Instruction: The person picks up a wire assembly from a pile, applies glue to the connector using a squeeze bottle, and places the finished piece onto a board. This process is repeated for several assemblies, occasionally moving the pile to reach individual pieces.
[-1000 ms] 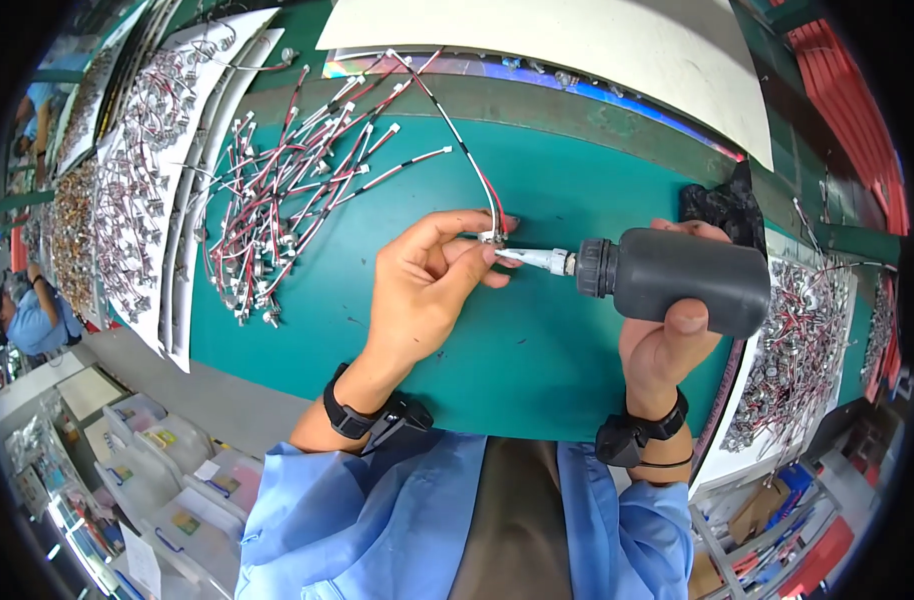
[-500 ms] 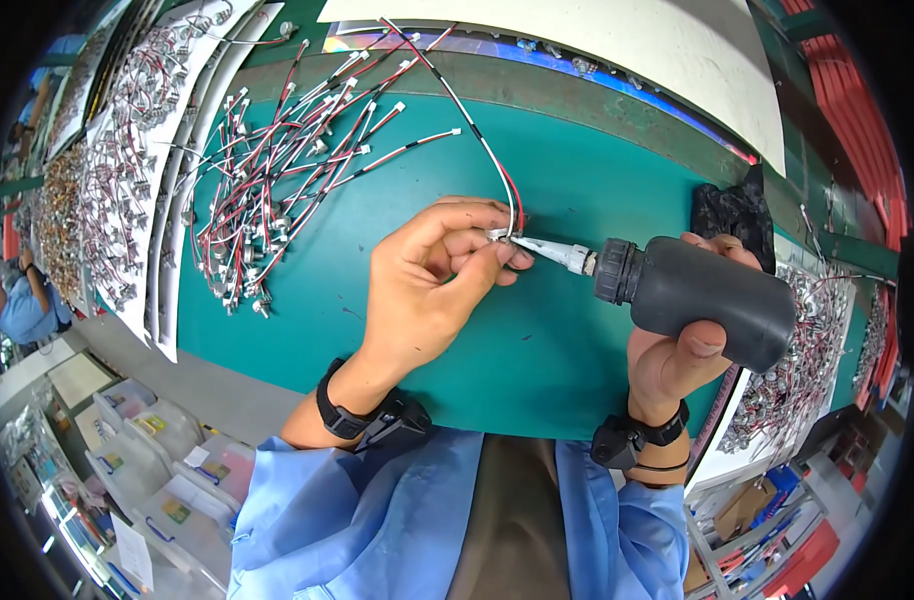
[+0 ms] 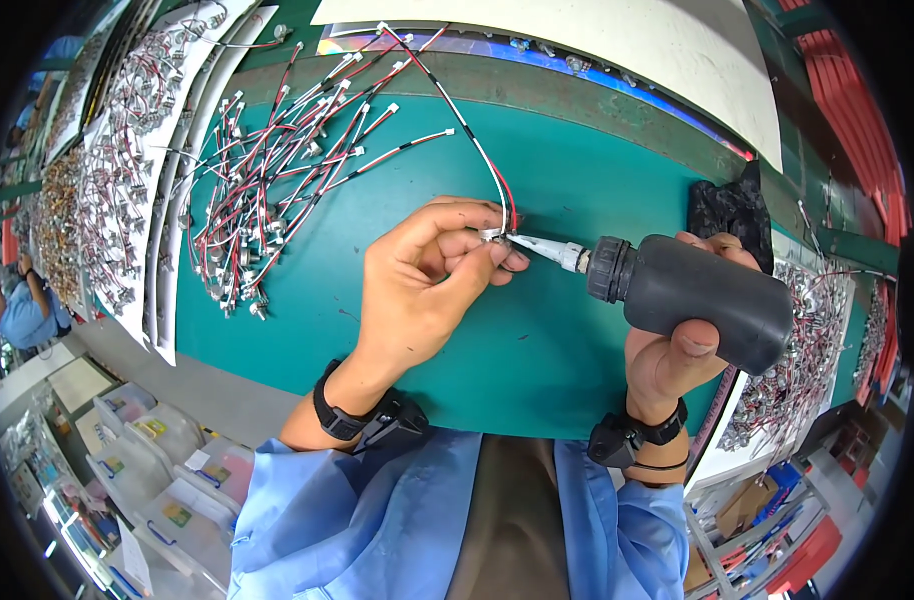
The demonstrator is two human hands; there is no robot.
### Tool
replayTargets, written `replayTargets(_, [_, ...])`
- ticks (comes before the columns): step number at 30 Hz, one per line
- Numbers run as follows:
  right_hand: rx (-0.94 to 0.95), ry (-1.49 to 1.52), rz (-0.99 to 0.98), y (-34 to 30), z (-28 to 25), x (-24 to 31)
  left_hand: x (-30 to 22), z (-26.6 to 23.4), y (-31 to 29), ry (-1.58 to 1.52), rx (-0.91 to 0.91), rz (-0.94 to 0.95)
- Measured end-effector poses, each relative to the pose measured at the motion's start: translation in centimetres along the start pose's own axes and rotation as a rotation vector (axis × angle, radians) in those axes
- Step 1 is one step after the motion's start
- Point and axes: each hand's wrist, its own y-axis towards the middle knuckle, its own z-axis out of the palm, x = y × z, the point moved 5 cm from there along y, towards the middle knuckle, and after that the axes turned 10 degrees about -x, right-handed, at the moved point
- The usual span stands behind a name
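Note:
My left hand (image 3: 414, 280) pinches a small metal part between thumb and fingertips; much of the part is hidden. From it a wire lead (image 3: 459, 112) of red, white and black strands rises toward the far edge, ending in a small white connector. My right hand (image 3: 667, 368) is wrapped around a black squeeze bottle (image 3: 715, 300), which lies nearly level and points left. Its tapered pale nozzle (image 3: 549, 250) reaches the part at my left fingertips; whether it touches cannot be made out. Left of my hands, a pile of similar wired parts (image 3: 267, 200) lies on the green mat (image 3: 517, 385).
A crumpled black bag (image 3: 729, 212) sits at the mat's far right corner. Boards with many wired parts stand at left (image 3: 142, 150) and right (image 3: 792, 370). A pale board (image 3: 577, 40) lies beyond the mat. Plastic bins (image 3: 167, 450) stand lower left; another person (image 3: 32, 310) is at far left.
The wire lead in my left fingers bows less, and its red strand lies closer to the white one. The bottle stays at the part; the whole view has shifted slightly.

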Motion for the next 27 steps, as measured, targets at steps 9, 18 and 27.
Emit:
replayTargets(9, [-0.010,-0.012,-0.018,0.04,-0.18,-0.06,0.07,-0.01,0.06,-0.002,0.009,0.006])
replayTargets(18, [-0.007,0.003,-0.003,0.08,-0.11,-0.06,0.08,0.00,0.06,0.001,0.016,-0.014])
replayTargets(27, [-0.010,-0.027,-0.064,0.18,-0.26,-0.06,-0.04,0.02,0.09,-0.006,0.033,0.001])
